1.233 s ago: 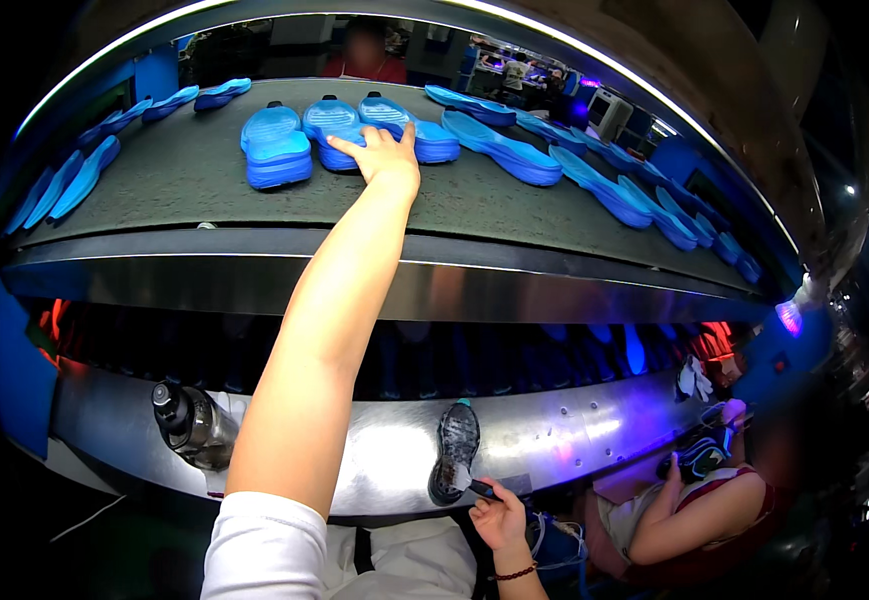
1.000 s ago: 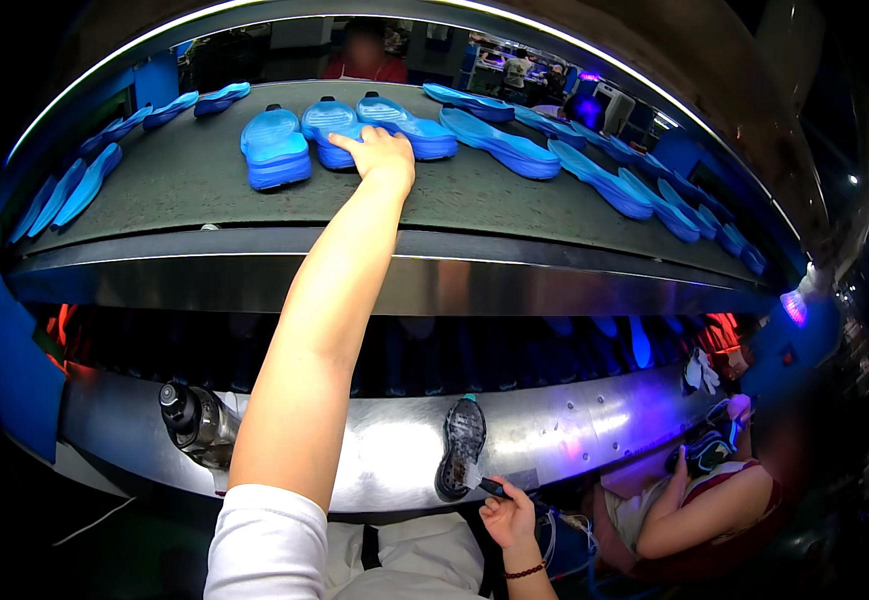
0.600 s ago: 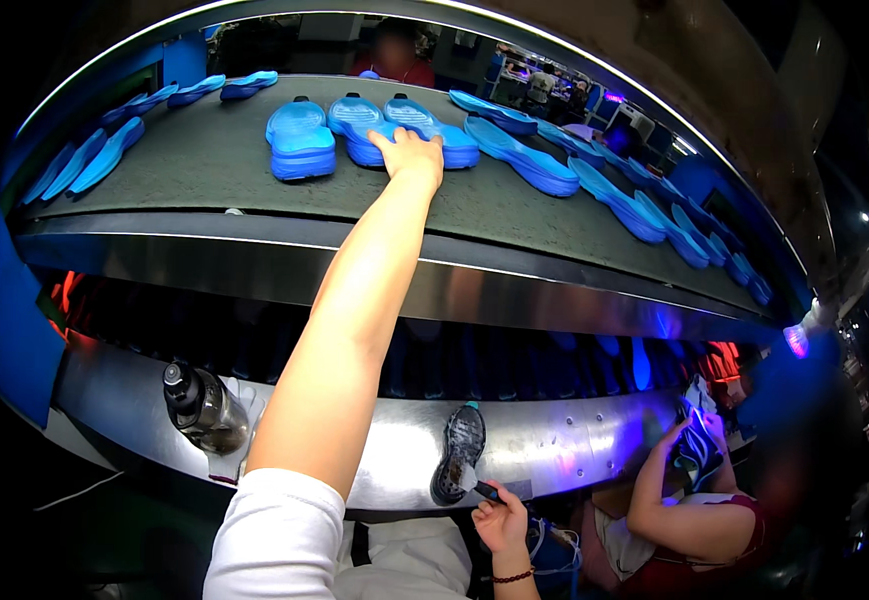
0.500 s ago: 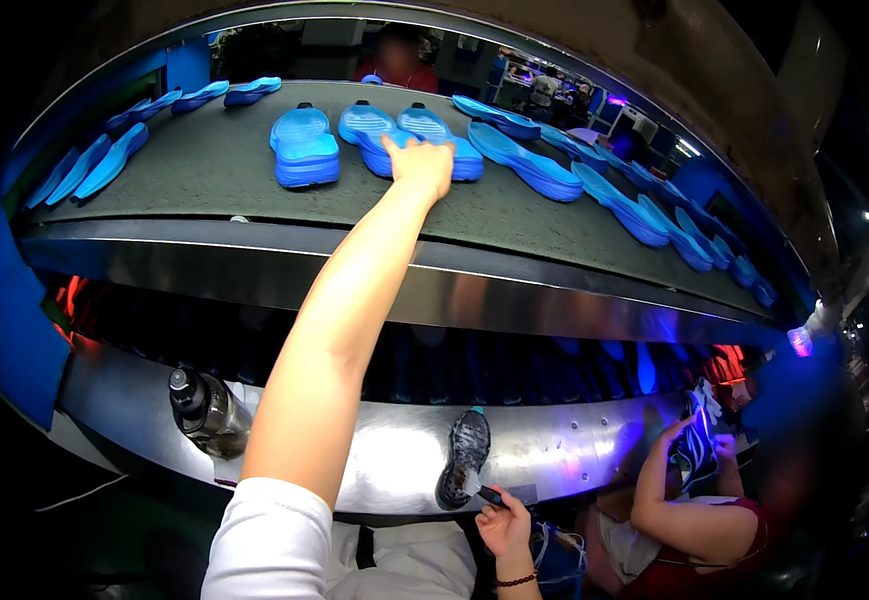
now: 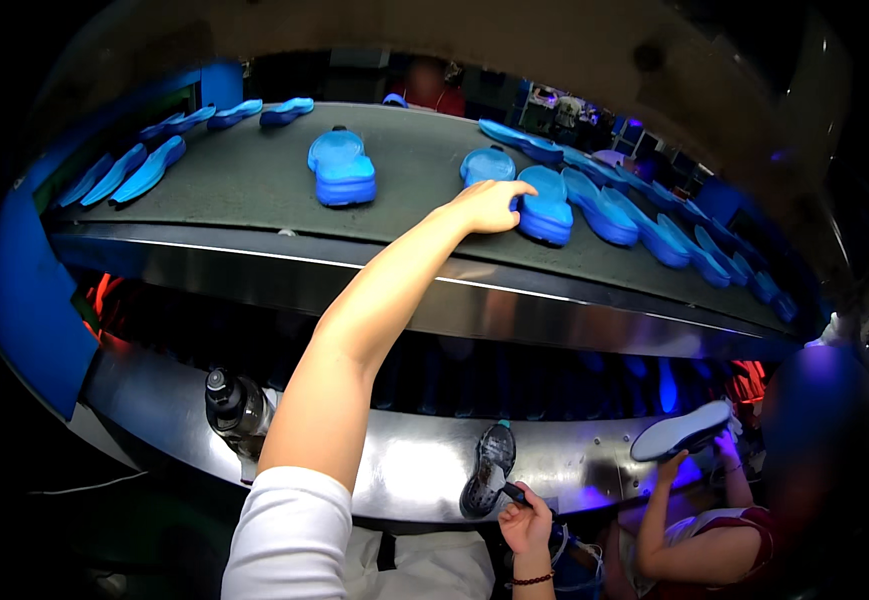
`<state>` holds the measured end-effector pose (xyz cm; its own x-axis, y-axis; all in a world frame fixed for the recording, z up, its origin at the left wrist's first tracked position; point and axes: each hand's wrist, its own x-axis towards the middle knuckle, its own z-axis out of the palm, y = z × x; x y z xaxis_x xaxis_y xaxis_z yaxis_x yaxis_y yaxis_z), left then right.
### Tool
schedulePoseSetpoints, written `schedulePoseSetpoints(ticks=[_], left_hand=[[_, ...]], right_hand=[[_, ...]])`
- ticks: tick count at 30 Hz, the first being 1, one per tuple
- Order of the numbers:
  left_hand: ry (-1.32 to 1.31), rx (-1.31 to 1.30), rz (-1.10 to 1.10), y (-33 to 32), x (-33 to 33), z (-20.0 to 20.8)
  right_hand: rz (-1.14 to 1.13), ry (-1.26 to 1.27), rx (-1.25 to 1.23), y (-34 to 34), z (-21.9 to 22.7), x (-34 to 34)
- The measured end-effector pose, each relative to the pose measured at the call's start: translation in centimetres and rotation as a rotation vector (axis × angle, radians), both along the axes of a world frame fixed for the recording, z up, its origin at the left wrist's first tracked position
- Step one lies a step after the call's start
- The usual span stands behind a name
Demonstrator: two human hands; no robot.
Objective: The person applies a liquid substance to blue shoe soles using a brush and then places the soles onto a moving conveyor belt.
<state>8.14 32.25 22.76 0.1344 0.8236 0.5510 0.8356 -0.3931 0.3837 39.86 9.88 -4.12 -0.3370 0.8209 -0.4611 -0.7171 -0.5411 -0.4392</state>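
Observation:
On the dark conveyor belt, my left hand (image 5: 492,207) reaches out with its thumb and forefinger at the left edge of a blue shoe sole (image 5: 546,208). Behind the same hand is another blue shoe sole (image 5: 486,163), its near end covered. Low in the view, my right hand (image 5: 526,522) grips the black handle of a brush (image 5: 517,492). The pale bristles rest on a black shoe-shaped piece (image 5: 494,452) lying on the metal ledge.
A single blue sole (image 5: 342,170) sits on the belt (image 5: 254,190), with several more at both ends. A dark pump bottle (image 5: 237,412) stands on the metal ledge (image 5: 394,465). At right, a co-worker's hands hold a shoe (image 5: 682,432); another person is behind the belt.
My left hand has moved right along the belt. The two middle soles now lie apart, one farther right. The co-worker's shoe now shows its pale underside. My view has shifted slightly.

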Motion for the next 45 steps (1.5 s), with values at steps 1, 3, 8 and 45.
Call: schedulePoseSetpoints(ticks=[1, 3, 8, 45], left_hand=[[-0.087, 0.059, -0.031, -0.6, -0.6, 0.4], [0.1, 0.129, 0.234, -2.4, -3.2, 1.6], [0.485, 0.09, 0.87, -11.6, -13.2, 0.0], [-2.076, -0.763, -0.701, -29.1, 11.4, -23.4]], right_hand=[[-0.002, 0.008, 0.022, 0.4, 0.4, 0.0], [-0.039, -0.001, 0.074, 0.4, 0.9, 0.7], [-0.004, -0.009, -0.013, -0.7, -1.5, 1.5], [0.153, -0.228, 0.662, 2.9, 6.3, -7.0]])
